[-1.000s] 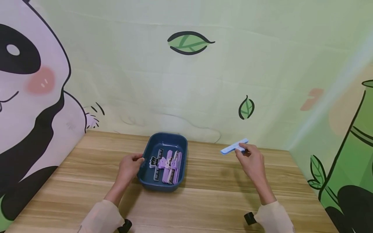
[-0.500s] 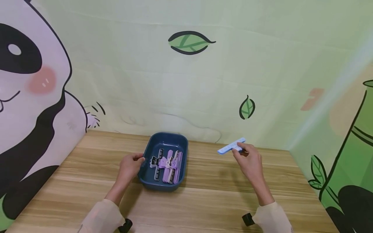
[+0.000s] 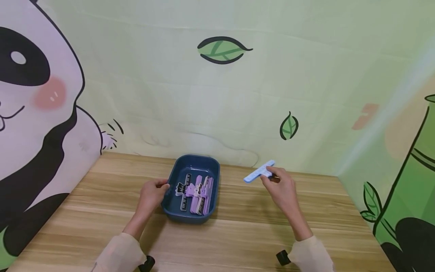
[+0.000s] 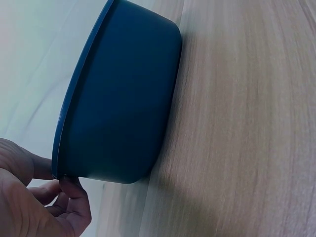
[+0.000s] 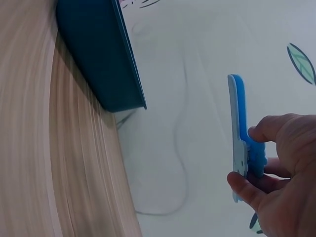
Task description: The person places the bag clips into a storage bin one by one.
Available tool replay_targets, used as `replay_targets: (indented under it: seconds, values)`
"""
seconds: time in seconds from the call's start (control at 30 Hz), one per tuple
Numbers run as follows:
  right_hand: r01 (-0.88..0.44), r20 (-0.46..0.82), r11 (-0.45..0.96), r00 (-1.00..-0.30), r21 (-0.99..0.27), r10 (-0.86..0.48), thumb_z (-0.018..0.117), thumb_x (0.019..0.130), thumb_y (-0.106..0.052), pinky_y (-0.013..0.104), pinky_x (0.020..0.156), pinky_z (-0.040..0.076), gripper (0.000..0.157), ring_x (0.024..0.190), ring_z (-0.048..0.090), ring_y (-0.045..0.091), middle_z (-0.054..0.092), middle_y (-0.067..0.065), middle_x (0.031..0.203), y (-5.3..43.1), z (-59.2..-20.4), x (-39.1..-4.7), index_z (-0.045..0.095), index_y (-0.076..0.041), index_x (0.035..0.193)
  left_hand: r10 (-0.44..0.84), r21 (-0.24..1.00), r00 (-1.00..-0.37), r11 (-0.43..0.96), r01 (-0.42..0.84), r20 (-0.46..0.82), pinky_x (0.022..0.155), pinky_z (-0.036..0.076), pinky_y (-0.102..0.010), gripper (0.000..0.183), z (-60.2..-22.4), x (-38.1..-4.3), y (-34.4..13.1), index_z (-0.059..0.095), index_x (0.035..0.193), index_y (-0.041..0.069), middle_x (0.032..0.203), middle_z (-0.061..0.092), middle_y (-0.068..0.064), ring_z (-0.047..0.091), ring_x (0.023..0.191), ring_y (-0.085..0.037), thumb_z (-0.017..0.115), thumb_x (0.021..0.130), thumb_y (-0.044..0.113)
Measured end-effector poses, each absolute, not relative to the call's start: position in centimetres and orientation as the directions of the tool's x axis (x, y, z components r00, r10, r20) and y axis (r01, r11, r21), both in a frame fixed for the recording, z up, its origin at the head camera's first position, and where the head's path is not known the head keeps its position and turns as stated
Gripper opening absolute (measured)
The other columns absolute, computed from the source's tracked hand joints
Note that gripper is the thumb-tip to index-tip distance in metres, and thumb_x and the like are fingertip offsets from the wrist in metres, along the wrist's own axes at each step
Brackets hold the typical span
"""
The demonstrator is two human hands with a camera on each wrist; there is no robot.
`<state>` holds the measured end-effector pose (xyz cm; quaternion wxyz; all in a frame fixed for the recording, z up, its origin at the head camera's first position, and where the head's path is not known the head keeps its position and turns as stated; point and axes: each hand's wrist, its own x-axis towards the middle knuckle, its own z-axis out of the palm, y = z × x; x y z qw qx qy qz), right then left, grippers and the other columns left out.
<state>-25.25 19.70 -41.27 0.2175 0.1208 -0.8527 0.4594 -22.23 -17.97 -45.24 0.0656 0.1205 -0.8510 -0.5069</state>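
Observation:
A dark blue plastic bin [image 3: 190, 218] stands on the wooden table, left of centre. My left hand [image 3: 151, 194] pinches its left rim; in the left wrist view the thumb and fingers grip the rim of the bin [image 4: 118, 98] from both sides. Inside lie several clips side by side: a black piano-key clip [image 3: 184, 196] at the left and purple clips [image 3: 194, 204] at the right, partly overlapping. Above the table, right of the bin, my right hand [image 3: 282, 190] holds a light blue clip [image 3: 255, 174] by its handle. The right wrist view shows the blue clip [image 5: 237, 113] between thumb and fingers.
The wooden table [image 3: 244, 241] ends at the back against a pale green printed backdrop [image 3: 153, 94] with a panda and leaves. Dark wrist-camera mounts [image 3: 283, 257] sit below the sleeves.
My right hand has carried the light blue clip leftward, closer to the bin. The left hand stays on the rim, and the bin and its clips have not visibly moved.

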Motion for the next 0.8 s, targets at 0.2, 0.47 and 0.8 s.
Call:
replay_targets:
  seconds: [0.2, 0.47, 0.8]
  values:
    - [-0.46, 0.5, 0.514, -0.863, -0.724, -0.068, 0.077, 0.087, 0.005, 0.043, 0.086, 0.059, 0.035, 0.096, 0.068, 0.034, 0.069, 0.024, 0.11, 18.6, -41.4, -25.2, 0.069, 0.013, 0.12, -0.267, 0.88, -0.964, 0.457, -0.127, -0.001, 0.088, 0.053, -0.049, 0.029, -45.3, -22.2, -18.0, 0.068, 0.123, -0.012, 0.117, 0.069, -0.03, 0.065, 0.1, -0.037, 0.061, 0.101, 0.005]
    - [-0.534, 0.529, 0.445, -0.835, -0.719, -0.149, 0.078, 0.086, 0.007, 0.046, 0.088, 0.058, 0.034, 0.097, 0.068, 0.033, 0.068, 0.022, 0.111, 17.0, -41.6, -25.5, 0.07, 0.011, 0.119, -0.268, 0.876, -0.963, 0.467, -0.122, 0.009, 0.089, 0.053, -0.051, 0.029, -45.3, -22.2, -18.0, 0.068, 0.122, -0.012, 0.117, 0.069, -0.03, 0.065, 0.101, -0.037, 0.06, 0.1, 0.005]
    - [-0.571, 0.529, 0.41, -0.819, -0.711, -0.223, 0.078, 0.087, 0.006, 0.043, 0.087, 0.059, 0.033, 0.097, 0.068, 0.032, 0.068, 0.021, 0.11, 14.8, -41.5, -25.6, 0.07, 0.011, 0.119, -0.277, 0.878, -0.961, 0.455, -0.148, -0.018, 0.09, 0.052, -0.05, 0.029, -45.3, -22.4, -17.9, 0.068, 0.124, -0.011, 0.118, 0.068, -0.03, 0.064, 0.101, -0.037, 0.059, 0.102, 0.005]
